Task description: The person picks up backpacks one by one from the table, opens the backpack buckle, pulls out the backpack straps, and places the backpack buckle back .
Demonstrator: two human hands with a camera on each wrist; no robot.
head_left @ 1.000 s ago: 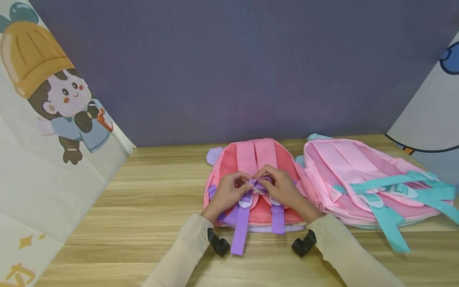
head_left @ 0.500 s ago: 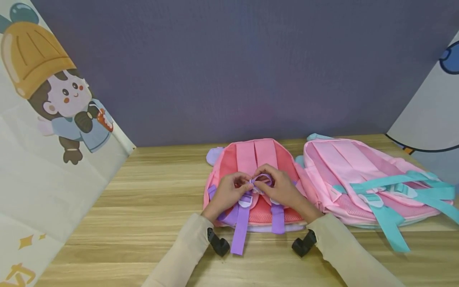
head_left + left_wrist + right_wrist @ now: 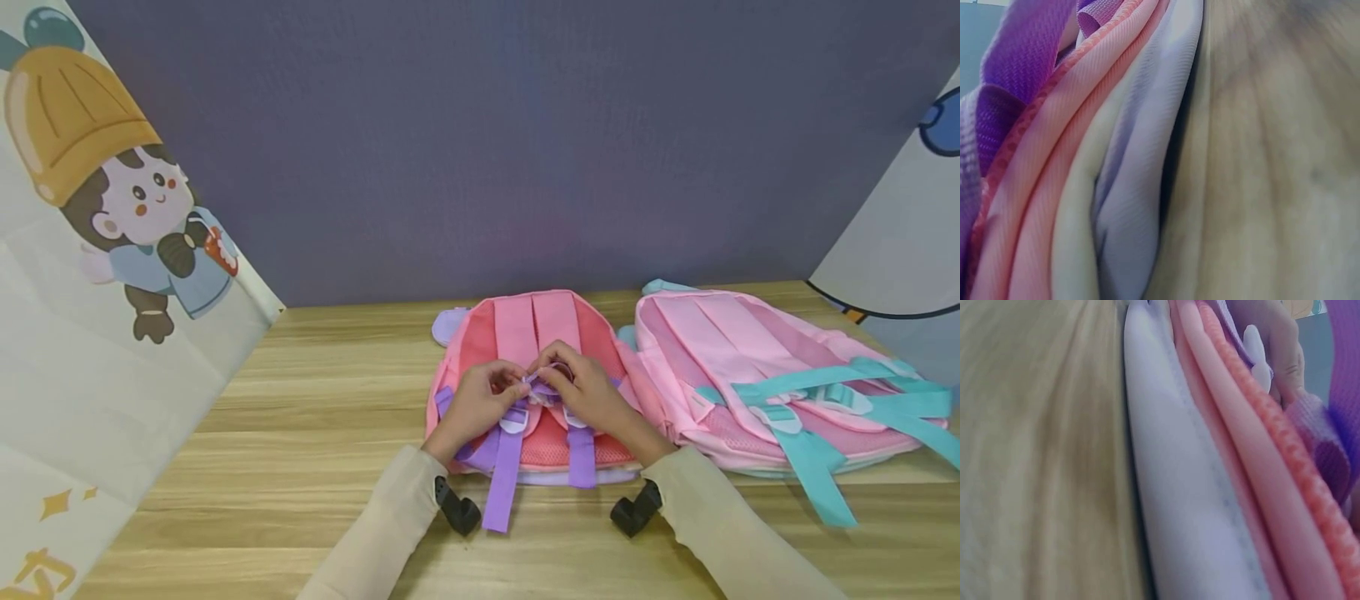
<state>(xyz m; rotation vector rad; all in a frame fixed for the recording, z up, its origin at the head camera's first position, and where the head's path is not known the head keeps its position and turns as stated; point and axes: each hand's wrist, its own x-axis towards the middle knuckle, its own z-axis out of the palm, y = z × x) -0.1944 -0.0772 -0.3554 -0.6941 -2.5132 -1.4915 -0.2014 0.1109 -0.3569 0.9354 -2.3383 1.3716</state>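
Note:
A coral-pink backpack (image 3: 516, 329) lies on the table with its shoulder straps facing up. Over its middle, my left hand (image 3: 478, 403) pinches a purple webbing strap (image 3: 538, 388) at a small whitish buckle, whose details the fingers hide. Close beside it, my right hand (image 3: 591, 395) pinches a looped part of that same strap. Two purple strap tails hang toward the front from white adjusters, the left adjuster (image 3: 513, 420) showing best. In the left wrist view, purple webbing (image 3: 1025, 53) rises over the bag's edge. Part of a hand (image 3: 1275, 337) appears in the right wrist view.
To the right lies a lighter pink backpack (image 3: 738, 350), touching the first one, with turquoise straps (image 3: 813, 475) spread over it and onto the table. The wood-grain table (image 3: 322, 433) meets a dark panel (image 3: 487, 150) at the back. Printed sheets stand on both sides.
The purple strap between my hands bowed up into a round loop half a second ago and now lies flatter. My right fingers have shifted slightly; the left hand stays in place.

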